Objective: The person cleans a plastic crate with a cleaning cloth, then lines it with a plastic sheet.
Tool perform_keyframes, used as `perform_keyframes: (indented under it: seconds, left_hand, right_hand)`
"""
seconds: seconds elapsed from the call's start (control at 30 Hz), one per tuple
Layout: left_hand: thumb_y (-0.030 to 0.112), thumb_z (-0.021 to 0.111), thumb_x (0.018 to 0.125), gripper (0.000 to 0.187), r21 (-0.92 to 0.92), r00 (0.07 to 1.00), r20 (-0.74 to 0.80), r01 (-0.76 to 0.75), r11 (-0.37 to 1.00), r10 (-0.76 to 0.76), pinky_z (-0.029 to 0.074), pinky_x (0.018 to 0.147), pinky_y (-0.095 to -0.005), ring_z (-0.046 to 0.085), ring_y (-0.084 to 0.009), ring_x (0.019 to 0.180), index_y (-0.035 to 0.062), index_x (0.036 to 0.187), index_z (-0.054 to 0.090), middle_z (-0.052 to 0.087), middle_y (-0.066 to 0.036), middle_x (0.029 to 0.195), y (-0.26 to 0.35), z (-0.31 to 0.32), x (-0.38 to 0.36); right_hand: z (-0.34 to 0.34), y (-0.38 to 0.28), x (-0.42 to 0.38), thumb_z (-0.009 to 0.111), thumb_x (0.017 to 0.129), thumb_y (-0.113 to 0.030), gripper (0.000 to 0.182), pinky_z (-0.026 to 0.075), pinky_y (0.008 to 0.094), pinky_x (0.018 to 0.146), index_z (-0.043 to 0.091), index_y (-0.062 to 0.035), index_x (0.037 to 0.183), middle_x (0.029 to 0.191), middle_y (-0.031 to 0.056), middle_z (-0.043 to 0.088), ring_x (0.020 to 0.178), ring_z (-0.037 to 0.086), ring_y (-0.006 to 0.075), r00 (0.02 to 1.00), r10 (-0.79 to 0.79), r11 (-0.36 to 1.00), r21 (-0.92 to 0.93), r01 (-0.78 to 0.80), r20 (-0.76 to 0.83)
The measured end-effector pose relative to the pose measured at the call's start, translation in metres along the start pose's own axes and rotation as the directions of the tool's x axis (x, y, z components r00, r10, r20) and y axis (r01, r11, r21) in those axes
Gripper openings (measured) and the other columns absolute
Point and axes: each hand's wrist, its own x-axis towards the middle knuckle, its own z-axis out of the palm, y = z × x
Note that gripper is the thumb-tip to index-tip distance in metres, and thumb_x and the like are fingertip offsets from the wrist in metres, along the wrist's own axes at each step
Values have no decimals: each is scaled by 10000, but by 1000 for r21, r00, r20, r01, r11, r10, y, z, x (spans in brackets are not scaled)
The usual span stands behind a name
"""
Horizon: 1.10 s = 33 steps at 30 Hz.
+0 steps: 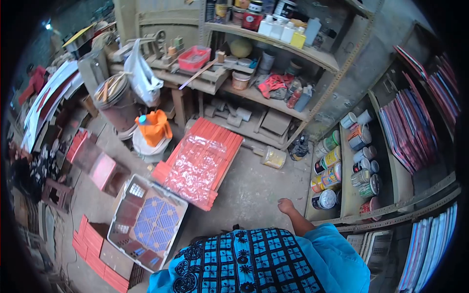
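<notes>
Slat bundle (200, 156) ahead, slightly left; crate (118, 225) nearer and left of it, loose slats (93, 249) on floor left of crate. Workbench (207, 84) beyond bundle, basket (194, 58) on top. Bucket (117, 113) before bench, left, sticks (106, 90) in it. Rack (333, 77) right of bench: bottles (276, 30) on upper shelf, cloth (273, 84) on shelf below. Jar (273, 157) on its side on floor before rack. Shelving unit (348, 195) right: paint cans (327, 177) in near compartments, panels (408, 129) upright farther right.
</notes>
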Motion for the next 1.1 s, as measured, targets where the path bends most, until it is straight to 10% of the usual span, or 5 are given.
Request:
perform_keyframes:
  seconds: [0.23, 0.6, 0.77, 0.87, 1.1]
  left_hand:
    - [210, 404, 776, 286, 67, 972, 62, -231, 971, 227, 461, 681, -387, 576, -312, 773, 52, 892, 612, 595, -188, 923, 113, 4, 86]
    - [197, 402, 790, 275, -238, 773, 6, -615, 752, 634, 477, 625, -363, 598, -272, 715, 51, 905, 605, 603, -168, 914, 295, -2, 234]
    - [199, 470, 799, 308, -450, 995, 20, -75, 890, 94, 460, 586, -274, 560, -163, 658, 16, 1023, 573, 604, -91, 888, 316, 15, 223]
    - [200, 468, 800, 311, -82, 999, 33, 0, 997, 2, 460, 590, -272, 561, -166, 675, 17, 1028, 571, 602, -94, 898, 343, 26, 181]
    - [205, 464, 801, 319, -211, 983, 20, 180, 961, -180, 460, 597, -268, 564, -174, 714, 19, 1039, 567, 596, -101, 921, 428, 72, 110]
  right_hand:
    - [0, 15, 44, 442, 727, -232, 334, 387, 357, 903, 627, -91, 967, 1075, 118, 570, 1032, 508, 269, 992, 114, 991, 64, -117, 52]
    - [-115, -10, 212, 511, 726, -143, 245, 458, 362, 739, 640, -95, 929, 916, 174, 602, 866, 583, 305, 926, 237, 898, 430, -92, -295]
    - [-210, -13, 338, 528, 693, -121, 269, 444, 375, 779, 638, -79, 935, 909, 176, 606, 897, 571, 317, 850, 174, 874, 476, 99, -497]
    - [-284, -27, 421, 536, 672, -95, 298, 416, 380, 854, 630, -76, 954, 1005, 196, 575, 957, 536, 330, 842, 184, 892, 447, 74, -507]
    - [-396, -28, 615, 558, 659, -62, 337, 369, 405, 924, 603, -69, 993, 1198, 172, 421, 1108, 402, 366, 724, -54, 981, 100, 168, -688]
